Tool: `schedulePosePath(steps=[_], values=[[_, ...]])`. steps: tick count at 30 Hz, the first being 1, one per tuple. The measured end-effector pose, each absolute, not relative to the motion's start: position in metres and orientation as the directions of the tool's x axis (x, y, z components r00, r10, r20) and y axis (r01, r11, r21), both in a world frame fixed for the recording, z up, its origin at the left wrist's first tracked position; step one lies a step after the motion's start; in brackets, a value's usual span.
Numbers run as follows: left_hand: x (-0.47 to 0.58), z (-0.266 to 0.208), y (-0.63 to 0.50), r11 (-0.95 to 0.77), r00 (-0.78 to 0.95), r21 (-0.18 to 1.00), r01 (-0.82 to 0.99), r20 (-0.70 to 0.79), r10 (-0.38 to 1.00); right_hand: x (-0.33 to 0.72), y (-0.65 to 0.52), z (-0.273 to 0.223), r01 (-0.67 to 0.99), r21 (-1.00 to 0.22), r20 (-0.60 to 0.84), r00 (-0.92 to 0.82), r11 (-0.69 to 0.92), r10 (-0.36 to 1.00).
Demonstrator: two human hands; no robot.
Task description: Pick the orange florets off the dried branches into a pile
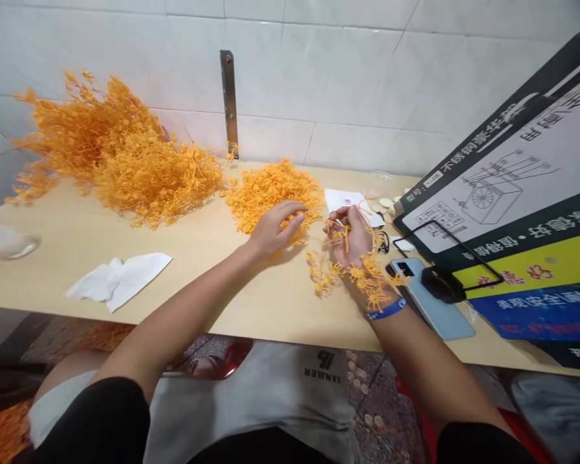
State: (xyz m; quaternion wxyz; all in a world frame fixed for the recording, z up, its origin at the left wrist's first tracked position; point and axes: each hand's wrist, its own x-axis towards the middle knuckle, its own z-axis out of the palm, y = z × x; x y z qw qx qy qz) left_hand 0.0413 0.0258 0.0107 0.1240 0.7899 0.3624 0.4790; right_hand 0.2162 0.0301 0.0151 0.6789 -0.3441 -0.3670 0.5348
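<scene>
The right hand [352, 240] is in the middle of the frame, a bit to the right. Its fingers are curled in and hold an orange sprig [362, 276]. The sprig's little branches hang down over the palm and wrist, near a blue wristband [386, 310]. The left hand [276, 231] is just left of it, half open, with the thumb apart from the bent fingers. I cannot tell if it has any small bit in it. It is right at the front edge of a small orange pile [275, 190] in the middle of the frame.

All this is over a pale wooden surface [265, 309]. A big, fluffy orange heap [120, 154] fills the upper left, leaning by the tiled wall [362, 77]. A crumpled white tissue [135, 277] lies at the left, below the heap. At the far left edge there is a clear, see-through thing [9, 241], too blurry to name.

Right of the right hand, a light blue phone [442, 312] lies flat, with a black thing [442, 283] partly over it. A big printed box [517, 187] stands tilted at the right side. A dark metal strip [229, 103] is on the wall at the top.
</scene>
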Motion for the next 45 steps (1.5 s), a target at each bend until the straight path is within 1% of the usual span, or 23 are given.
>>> schedulePosePath(steps=[3, 5, 7, 9, 12, 15, 17, 21, 25, 28, 31, 35, 39, 42, 45], values=[[0.046, 0.002, 0.015, -0.67, 0.386, 0.592, 0.447, 0.548, 0.742, 0.212, 0.025, 0.014, -0.438, -0.887, 0.117, 0.096, 0.148, 0.988], [0.05, -0.001, 0.013, -0.619, 0.363, 0.614, 0.489, 0.502, 0.785, 0.211, 0.024, 0.012, -0.435, -0.893, 0.1, 0.064, 0.118, 0.993], [0.051, -0.003, 0.015, -0.589, 0.31, 0.623, 0.514, 0.506, 0.805, 0.212, 0.024, 0.012, -0.448, -0.889, 0.085, 0.031, 0.089, 0.996], [0.05, -0.004, 0.018, -0.598, 0.291, 0.615, 0.514, 0.53, 0.796, 0.213, 0.024, 0.012, -0.452, -0.89, 0.067, -0.023, 0.049, 0.997], [0.045, -0.003, 0.021, -0.609, 0.285, 0.601, 0.517, 0.55, 0.785, 0.216, 0.024, 0.014, -0.403, -0.912, 0.003, -0.199, -0.079, 0.98], [0.041, -0.001, 0.02, -0.604, 0.222, 0.611, 0.513, 0.585, 0.78, 0.22, 0.022, 0.018, -0.297, -0.935, -0.057, -0.419, -0.196, 0.906], [0.041, 0.0, 0.018, -0.602, 0.174, 0.633, 0.487, 0.605, 0.777, 0.222, 0.021, 0.02, -0.242, -0.949, -0.063, -0.48, -0.201, 0.875], [0.042, 0.002, 0.016, -0.582, 0.102, 0.683, 0.442, 0.606, 0.789, 0.226, 0.022, 0.02, -0.18, -0.965, -0.064, -0.541, -0.19, 0.839], [0.042, 0.001, 0.016, -0.58, 0.098, 0.673, 0.459, 0.611, 0.786, 0.228, 0.022, 0.014, -0.159, -0.962, -0.07, -0.642, -0.222, 0.764], [0.042, 0.0, 0.015, -0.576, 0.125, 0.667, 0.472, 0.596, 0.793, 0.228, 0.023, 0.01, -0.175, -0.963, -0.023, -0.705, -0.206, 0.709], [0.043, 0.001, 0.014, -0.605, 0.171, 0.619, 0.501, 0.614, 0.771, 0.224, 0.023, 0.01, -0.199, -0.967, 0.028, -0.696, -0.156, 0.718], [0.044, 0.005, 0.011, -0.636, 0.154, 0.525, 0.566, 0.69, 0.707, 0.219, 0.02, 0.011, -0.209, -0.97, 0.019, -0.576, -0.124, 0.817], [0.045, 0.008, 0.01, -0.672, 0.155, 0.484, 0.561, 0.736, 0.659, 0.216, 0.02, 0.01, -0.188, -0.981, 0.049, -0.498, -0.052, 0.866], [0.044, 0.009, 0.009, -0.718, 0.207, 0.479, 0.506, 0.74, 0.64, 0.215, 0.022, 0.007, -0.11, -0.994, 0.039, -0.463, -0.014, 0.885], [0.045, 0.01, 0.008, -0.707, 0.259, 0.542, 0.454, 0.679, 0.687, 0.214, 0.023, 0.005, -0.074, -0.995, -0.029, -0.439, -0.068, 0.898]])
